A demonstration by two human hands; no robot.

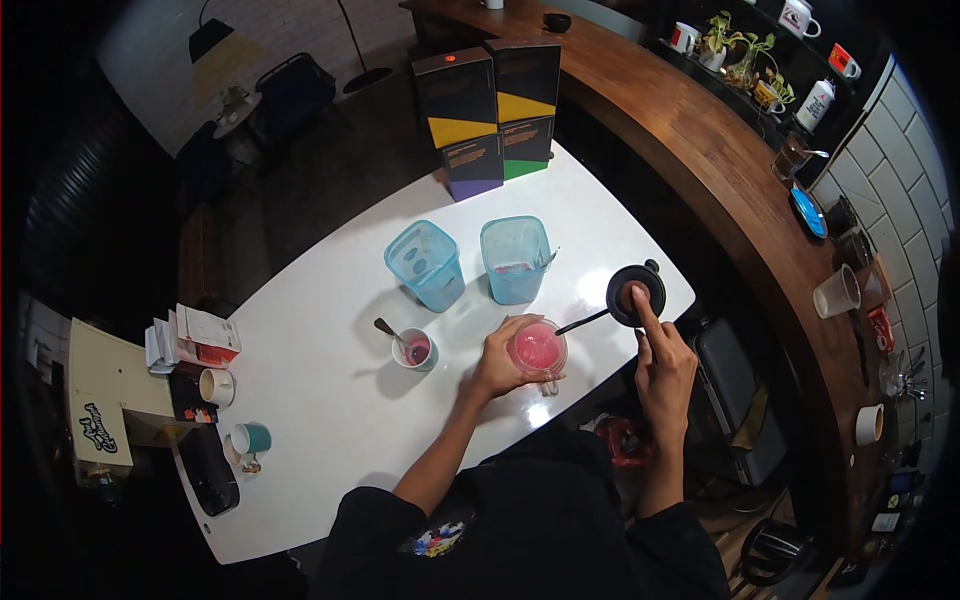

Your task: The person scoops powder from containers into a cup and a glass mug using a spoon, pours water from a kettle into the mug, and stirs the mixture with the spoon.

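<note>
My left hand (503, 360) is wrapped round a clear glass with pink liquid (538, 345). My right hand (662, 370) has its index finger on the top of a black round pump lid (622, 296), whose thin black spout reaches over the glass. The other fingers of that hand are curled. Left of the glass stands a white cup (415, 350) with a spoon and dark red contents. Behind are two translucent blue containers, one (424, 265) at the left and one (515, 260) with pink residue and a utensil.
Dark boxes (470, 125) stand at the white table's (310, 430) back edge. At its left are a teal cup (252, 438), a black case (208, 470) and packets (205, 335). A wooden counter (690, 150) with cups curves along the right.
</note>
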